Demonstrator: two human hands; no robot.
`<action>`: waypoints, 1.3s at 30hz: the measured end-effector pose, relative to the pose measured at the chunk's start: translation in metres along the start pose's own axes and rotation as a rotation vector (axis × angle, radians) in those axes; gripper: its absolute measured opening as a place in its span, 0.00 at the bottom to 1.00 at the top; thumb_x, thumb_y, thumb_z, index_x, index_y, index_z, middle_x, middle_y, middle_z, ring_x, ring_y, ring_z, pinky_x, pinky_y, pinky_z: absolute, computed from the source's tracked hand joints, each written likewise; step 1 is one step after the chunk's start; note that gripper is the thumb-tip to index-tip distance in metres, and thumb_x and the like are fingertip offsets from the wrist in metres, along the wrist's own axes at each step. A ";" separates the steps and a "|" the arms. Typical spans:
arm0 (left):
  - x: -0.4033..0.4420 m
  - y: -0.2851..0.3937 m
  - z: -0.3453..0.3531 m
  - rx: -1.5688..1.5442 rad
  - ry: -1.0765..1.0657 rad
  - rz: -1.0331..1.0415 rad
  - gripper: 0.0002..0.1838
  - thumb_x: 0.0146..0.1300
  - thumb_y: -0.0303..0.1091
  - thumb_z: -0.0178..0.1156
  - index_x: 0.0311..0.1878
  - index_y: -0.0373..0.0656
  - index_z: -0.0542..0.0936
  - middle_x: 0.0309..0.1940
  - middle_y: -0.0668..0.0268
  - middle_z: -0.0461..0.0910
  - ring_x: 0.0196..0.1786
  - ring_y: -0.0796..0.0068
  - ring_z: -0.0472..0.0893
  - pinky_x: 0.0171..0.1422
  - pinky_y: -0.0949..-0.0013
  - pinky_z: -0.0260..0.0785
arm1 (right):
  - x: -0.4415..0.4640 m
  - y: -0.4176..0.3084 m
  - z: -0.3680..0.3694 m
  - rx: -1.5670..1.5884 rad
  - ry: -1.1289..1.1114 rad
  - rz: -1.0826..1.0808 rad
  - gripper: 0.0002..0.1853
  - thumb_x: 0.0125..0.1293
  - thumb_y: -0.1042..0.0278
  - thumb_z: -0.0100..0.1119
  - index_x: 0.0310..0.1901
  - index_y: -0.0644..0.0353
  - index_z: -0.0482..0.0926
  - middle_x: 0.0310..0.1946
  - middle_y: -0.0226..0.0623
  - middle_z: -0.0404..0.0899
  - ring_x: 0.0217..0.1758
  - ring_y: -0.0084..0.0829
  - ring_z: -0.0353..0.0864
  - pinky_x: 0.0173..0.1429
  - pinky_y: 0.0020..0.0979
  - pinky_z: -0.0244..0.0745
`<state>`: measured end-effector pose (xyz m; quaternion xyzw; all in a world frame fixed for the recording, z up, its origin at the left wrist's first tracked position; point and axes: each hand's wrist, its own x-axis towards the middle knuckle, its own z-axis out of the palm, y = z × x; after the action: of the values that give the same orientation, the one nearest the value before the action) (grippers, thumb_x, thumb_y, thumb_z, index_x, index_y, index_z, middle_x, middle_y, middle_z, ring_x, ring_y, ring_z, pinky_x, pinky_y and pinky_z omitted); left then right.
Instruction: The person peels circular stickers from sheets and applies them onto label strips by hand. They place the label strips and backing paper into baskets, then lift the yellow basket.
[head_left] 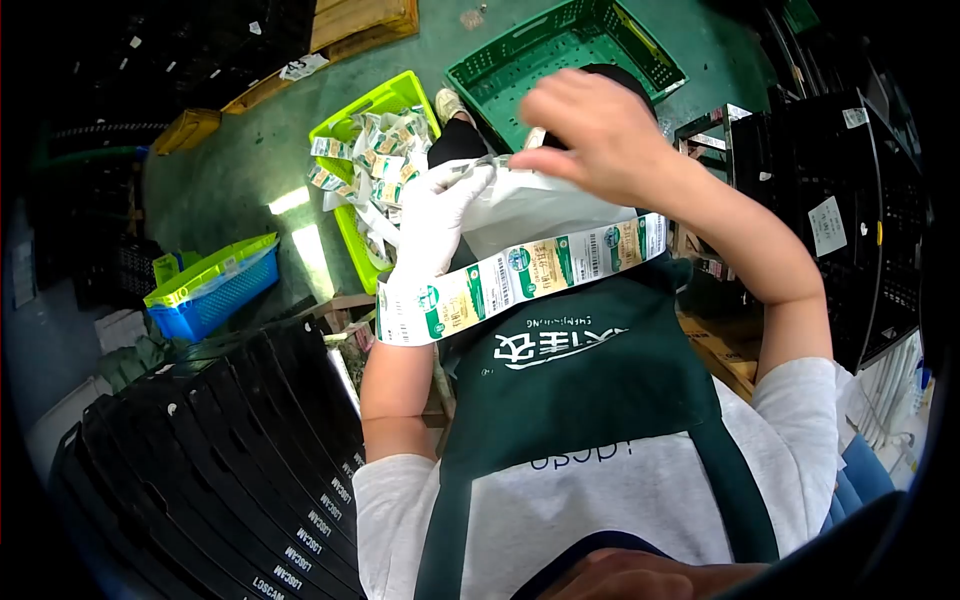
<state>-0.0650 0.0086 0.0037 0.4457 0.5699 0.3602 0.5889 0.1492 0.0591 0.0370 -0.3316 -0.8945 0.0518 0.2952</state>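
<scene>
My left hand, in a white glove, is closed on the upper edge of a white plastic bag above my lap. A long strip of printed labels, in green, white and tan with barcodes, runs across the front of my apron; its left end lies over my left wrist. My bare right hand is over the bag's upper right edge. Its fingers are curled and blurred by motion, with a small pale spot between thumb and fingers that I cannot make out.
A lime-green crate holds many small labelled packs. Beyond my knees stands a dark green crate. To the left are a blue basket and stacked black crates; more black crates rise on the right. Wooden pallets lie at the back.
</scene>
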 end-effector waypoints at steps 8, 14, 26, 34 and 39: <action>-0.002 0.004 0.002 0.158 -0.067 0.181 0.08 0.62 0.30 0.59 0.40 0.36 0.83 0.30 0.70 0.81 0.33 0.85 0.74 0.38 0.78 0.67 | 0.022 -0.007 0.036 0.155 -0.192 -0.036 0.26 0.60 0.39 0.57 0.27 0.60 0.70 0.20 0.38 0.73 0.24 0.44 0.76 0.29 0.39 0.70; -0.008 0.014 0.006 0.209 -0.038 0.188 0.08 0.62 0.33 0.62 0.35 0.36 0.82 0.26 0.73 0.78 0.30 0.87 0.70 0.33 0.77 0.63 | 0.022 -0.005 0.041 0.343 -0.128 -0.119 0.22 0.66 0.49 0.56 0.23 0.60 0.73 0.18 0.38 0.76 0.22 0.44 0.76 0.27 0.39 0.72; -0.013 0.001 -0.001 -0.075 0.012 0.196 0.12 0.61 0.25 0.62 0.47 0.33 0.81 0.41 0.63 0.84 0.42 0.80 0.81 0.49 0.76 0.71 | 0.015 0.029 -0.012 0.678 -0.070 0.275 0.13 0.72 0.58 0.51 0.41 0.62 0.68 0.35 0.32 0.72 0.36 0.21 0.74 0.37 0.25 0.70; -0.008 0.000 -0.001 -0.055 0.040 0.168 0.11 0.61 0.25 0.62 0.47 0.33 0.81 0.40 0.63 0.84 0.41 0.80 0.80 0.48 0.78 0.71 | -0.004 -0.006 -0.013 0.584 -0.284 0.139 0.27 0.55 0.88 0.53 0.58 0.64 0.65 0.49 0.43 0.69 0.53 0.42 0.75 0.51 0.36 0.75; -0.001 -0.010 -0.006 -0.004 0.065 0.112 0.10 0.62 0.25 0.61 0.45 0.33 0.82 0.37 0.65 0.83 0.38 0.81 0.79 0.46 0.78 0.70 | -0.014 -0.019 -0.002 0.460 -0.121 -0.016 0.29 0.52 0.89 0.53 0.58 0.58 0.70 0.54 0.41 0.69 0.54 0.40 0.76 0.52 0.34 0.77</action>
<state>-0.0720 0.0045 -0.0050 0.4640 0.5620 0.4079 0.5499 0.1485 0.0356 0.0372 -0.2448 -0.8779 0.2718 0.3091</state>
